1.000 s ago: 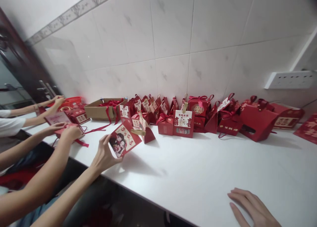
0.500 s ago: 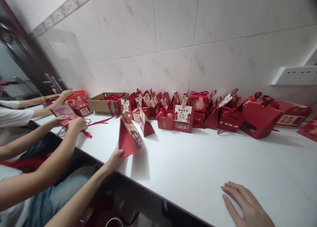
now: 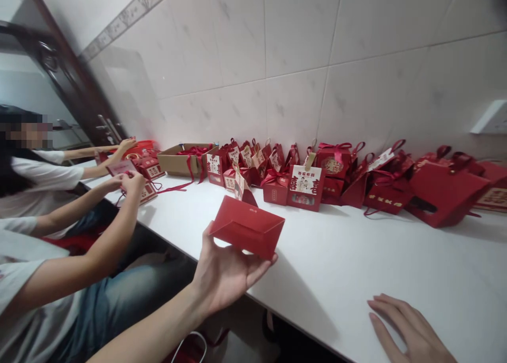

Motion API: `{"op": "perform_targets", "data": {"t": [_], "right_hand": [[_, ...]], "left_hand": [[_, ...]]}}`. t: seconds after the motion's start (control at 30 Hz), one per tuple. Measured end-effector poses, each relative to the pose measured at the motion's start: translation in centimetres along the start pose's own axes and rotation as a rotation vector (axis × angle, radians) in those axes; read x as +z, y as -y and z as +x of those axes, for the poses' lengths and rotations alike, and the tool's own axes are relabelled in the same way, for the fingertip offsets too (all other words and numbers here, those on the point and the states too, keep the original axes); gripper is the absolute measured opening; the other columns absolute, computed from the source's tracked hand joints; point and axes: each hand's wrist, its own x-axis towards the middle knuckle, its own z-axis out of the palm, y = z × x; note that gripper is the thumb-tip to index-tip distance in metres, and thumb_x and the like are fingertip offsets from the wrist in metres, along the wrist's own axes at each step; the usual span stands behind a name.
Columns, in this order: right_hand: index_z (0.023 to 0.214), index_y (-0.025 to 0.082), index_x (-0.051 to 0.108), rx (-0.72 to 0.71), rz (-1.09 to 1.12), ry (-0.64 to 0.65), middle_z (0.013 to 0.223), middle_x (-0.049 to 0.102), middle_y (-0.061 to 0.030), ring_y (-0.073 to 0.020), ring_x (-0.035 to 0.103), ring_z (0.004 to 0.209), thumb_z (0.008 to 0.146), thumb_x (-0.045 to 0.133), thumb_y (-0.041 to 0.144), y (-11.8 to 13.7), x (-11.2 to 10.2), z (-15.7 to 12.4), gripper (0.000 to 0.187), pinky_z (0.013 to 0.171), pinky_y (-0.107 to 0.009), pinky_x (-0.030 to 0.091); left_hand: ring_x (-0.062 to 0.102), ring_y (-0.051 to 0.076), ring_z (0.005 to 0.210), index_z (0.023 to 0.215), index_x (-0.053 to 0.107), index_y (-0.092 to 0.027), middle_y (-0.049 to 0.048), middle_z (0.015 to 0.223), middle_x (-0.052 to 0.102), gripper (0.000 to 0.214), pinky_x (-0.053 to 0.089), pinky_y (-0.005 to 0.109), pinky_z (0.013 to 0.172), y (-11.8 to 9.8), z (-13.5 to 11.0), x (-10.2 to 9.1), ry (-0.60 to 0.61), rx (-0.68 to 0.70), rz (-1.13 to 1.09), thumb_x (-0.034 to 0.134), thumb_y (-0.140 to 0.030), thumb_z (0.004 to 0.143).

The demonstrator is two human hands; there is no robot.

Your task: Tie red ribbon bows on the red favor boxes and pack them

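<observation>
My left hand (image 3: 225, 270) holds a red box (image 3: 247, 228) up over the near edge of the white surface (image 3: 356, 268), close to the middle of my view. The thumb pinches one end and the fingers cup the other, so the thin card does not get squashed. The box is tipped so its flat folded bottom faces me. My right hand (image 3: 407, 328) lies flat at 5 o'clock, fingers loosely spread, holding nothing. More red gift boxes (image 3: 304, 186) stand in a row at 12 o'clock, pushed back against the wall (image 3: 297, 46), which leaves room in front. Another person's hands (image 3: 132, 183) are busy at 9 o'clock.
</observation>
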Motion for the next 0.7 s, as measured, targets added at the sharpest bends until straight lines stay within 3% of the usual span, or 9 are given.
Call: {"op": "perform_targets", "data": {"t": [0.07,0.13,0.23,0.27,0.37,0.43,0.53,0.63,0.7], "right_hand": [[0.093,0.022,0.062,0.044,0.040,-0.010,0.093,0.064,-0.0073,-0.0237,0.062,0.091,0.089,0.041,0.046,0.7,-0.2,0.4,0.032,0.078,-0.038,0.053],[0.094,0.023,0.060,0.122,0.104,0.010,0.095,0.063,-0.0064,-0.0226,0.063,0.090,0.088,0.044,0.047,1.5,-0.8,1.0,0.030,0.077,-0.037,0.054],[0.117,0.024,0.049,0.294,0.307,0.017,0.115,0.056,-0.0088,-0.0213,0.061,0.098,0.090,0.040,0.047,2.7,-2.4,3.5,0.036,0.079,-0.034,0.055],[0.126,0.023,0.041,0.283,0.408,-0.006,0.122,0.051,-0.0111,-0.0227,0.058,0.106,0.091,0.037,0.050,3.0,-3.0,4.7,0.044,0.083,-0.035,0.054],[0.137,0.022,0.021,0.214,0.565,-0.059,0.137,0.036,-0.0170,-0.0288,0.045,0.123,0.085,0.038,0.062,2.9,-4.3,8.8,0.068,0.094,-0.043,0.048],[0.138,0.022,0.017,0.191,0.555,-0.021,0.139,0.032,-0.0178,-0.0296,0.043,0.125,0.084,0.040,0.062,1.9,-4.5,10.6,0.071,0.097,-0.046,0.045],[0.135,0.022,0.019,0.219,0.410,0.047,0.135,0.035,-0.0164,-0.0271,0.044,0.125,0.088,0.040,0.052,-0.7,-3.3,10.9,0.060,0.098,-0.047,0.043],[0.129,0.019,0.033,0.357,0.224,0.148,0.125,0.044,-0.0144,-0.0243,0.053,0.115,0.091,0.036,0.039,-3.1,-1.1,9.3,0.043,0.094,-0.044,0.048],[0.115,0.018,0.049,0.339,0.131,0.220,0.121,0.047,-0.0129,-0.0240,0.056,0.111,0.089,0.037,0.035,-4.0,0.2,8.3,0.033,0.093,-0.042,0.049]], "left_hand": [[0.056,0.029,0.109,0.126,0.041,-0.014,0.0136,0.118,0.055,0.082,0.042,0.037,0.097,0.8,0.2,0.1,0.064,-0.014,0.136,0.047,-0.072,0.069],[0.052,0.033,0.112,0.130,0.036,-0.016,0.0153,0.122,0.050,0.089,0.042,0.045,0.095,1.9,1.9,-0.5,0.106,0.080,0.441,0.055,-0.071,0.063],[0.037,0.036,0.123,0.138,0.018,-0.021,0.0159,0.130,0.037,0.115,0.035,0.052,0.101,4.3,7.1,-1.2,0.053,0.515,1.047,0.081,-0.045,0.046],[0.035,0.036,0.124,0.140,0.011,-0.021,0.0168,0.132,0.032,0.123,0.033,0.053,0.103,5.2,9.3,-1.2,0.046,0.642,1.179,0.083,-0.040,0.043],[0.033,0.036,0.123,0.140,0.006,-0.018,0.0185,0.128,0.030,0.123,0.030,0.055,0.104,7.6,15.2,-0.3,0.055,0.817,1.306,0.082,-0.038,0.045],[0.035,0.035,0.121,0.139,0.008,-0.019,0.0175,0.125,0.030,0.118,0.032,0.053,0.103,8.1,17.5,0.3,0.026,0.879,1.289,0.081,-0.040,0.049],[0.039,0.031,0.120,0.138,0.005,-0.022,0.0155,0.126,0.030,0.111,0.036,0.046,0.102,5.6,17.8,-0.2,-0.121,1.012,1.241,0.076,-0.046,0.056],[0.041,0.027,0.121,0.137,-0.001,-0.025,0.0139,0.128,0.031,0.103,0.036,0.043,0.104,-0.2,15.8,-3.2,-0.424,1.248,1.236,0.066,-0.053,0.064],[0.038,0.024,0.124,0.136,-0.007,-0.024,0.0140,0.131,0.029,0.097,0.037,0.042,0.103,-4.8,14.1,-5.9,-0.708,1.382,1.264,0.059,-0.052,0.071]]}}
